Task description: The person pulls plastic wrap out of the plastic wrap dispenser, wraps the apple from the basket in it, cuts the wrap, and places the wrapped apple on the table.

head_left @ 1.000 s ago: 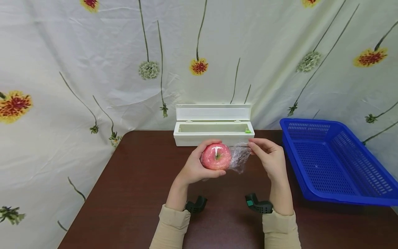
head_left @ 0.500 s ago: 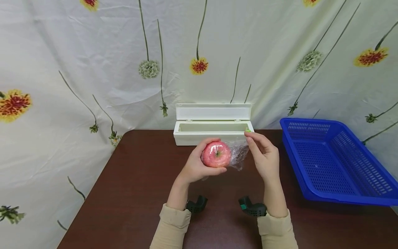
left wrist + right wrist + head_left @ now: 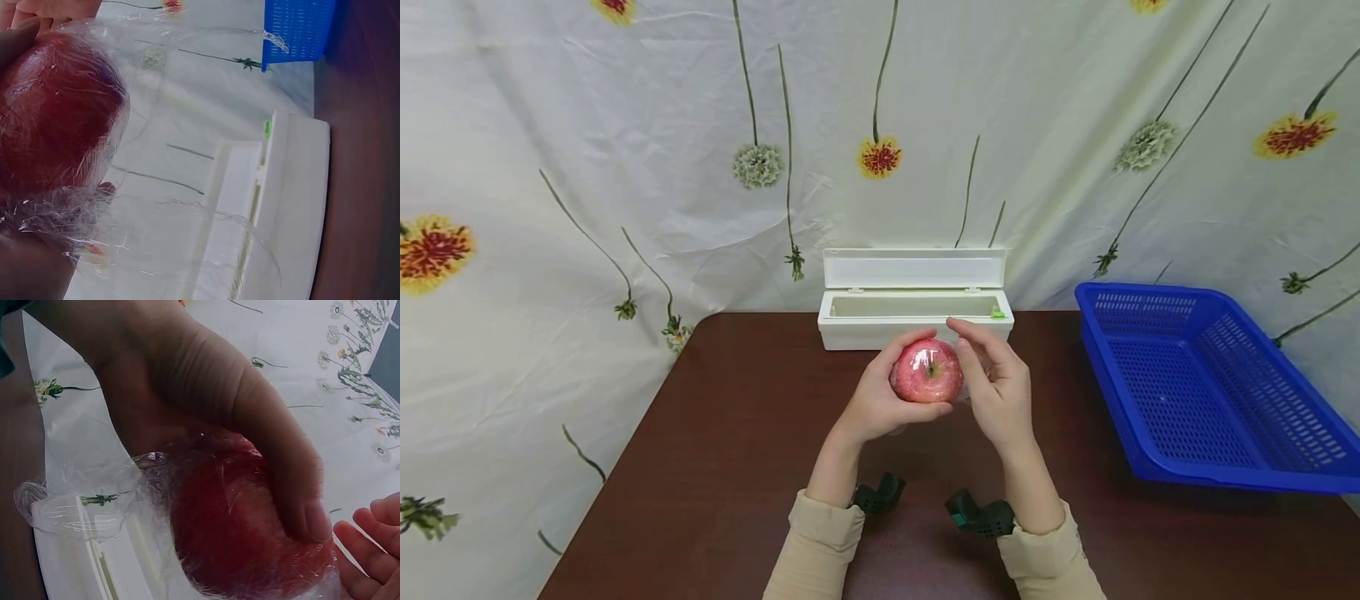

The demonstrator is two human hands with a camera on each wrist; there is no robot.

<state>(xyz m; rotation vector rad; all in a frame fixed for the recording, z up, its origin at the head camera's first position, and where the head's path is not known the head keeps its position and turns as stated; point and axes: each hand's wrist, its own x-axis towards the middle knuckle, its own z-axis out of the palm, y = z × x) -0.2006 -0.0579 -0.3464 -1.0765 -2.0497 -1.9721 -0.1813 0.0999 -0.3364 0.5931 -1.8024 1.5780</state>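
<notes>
A red apple point(image 3: 927, 372) in clear plastic wrap point(image 3: 47, 215) is held above the table, its stem toward the head camera. My left hand point(image 3: 877, 389) grips it from the left side, and the thumb lies across the apple in the right wrist view. At the apple's right side is my right hand point(image 3: 1000, 385), with its thumb and index finger right at the wrapped surface. Its other fingers point(image 3: 375, 550) are loosely bent beside the fruit. Loose wrap trails from the apple in both wrist views; in the head view my right hand mostly hides it.
Behind the hands stands a long white box point(image 3: 917, 333) with its lid raised and a green piece point(image 3: 997, 315) at its right end. A blue plastic basket point(image 3: 1217, 392) sits on the right of the brown table point(image 3: 722, 467). A flowered cloth point(image 3: 685, 125) hangs behind.
My right hand has moved left from the outstretched wrap, which it pinched earlier, to the apple's side. My left hand keeps its hold on the apple, nearly in place.
</notes>
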